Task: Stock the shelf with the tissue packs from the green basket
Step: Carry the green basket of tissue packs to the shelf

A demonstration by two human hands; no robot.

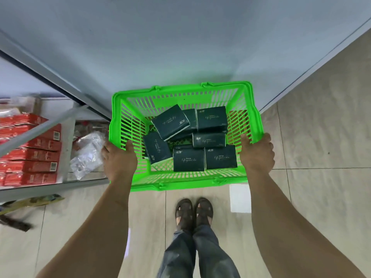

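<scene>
Looking down through the head camera, I found the green basket (180, 93) held over the tiled floor (321, 137), its far rim against the edge of a pale grey shelf (180, 47). The left hand (118, 159) gripped the basket's left rim, thumb inside the slatted wall and fingers outside. The right hand (258, 151) gripped the right rim in the same fashion, thumb laid over the top edge. Inside the basket lay the tissue packs (188, 160), dark green with pale lettering; I counted at least seven, some flat along the near wall, others tilted and overlapping toward the far wall. To the left of the basket, on a lower shelf level, stood stacked red boxes (34, 155), with crumpled clear plastic wrap (87, 153) between them and the basket. Below the basket, nearer the wearer, I noted dark sandals (193, 212) and grey trouser legs.
</scene>
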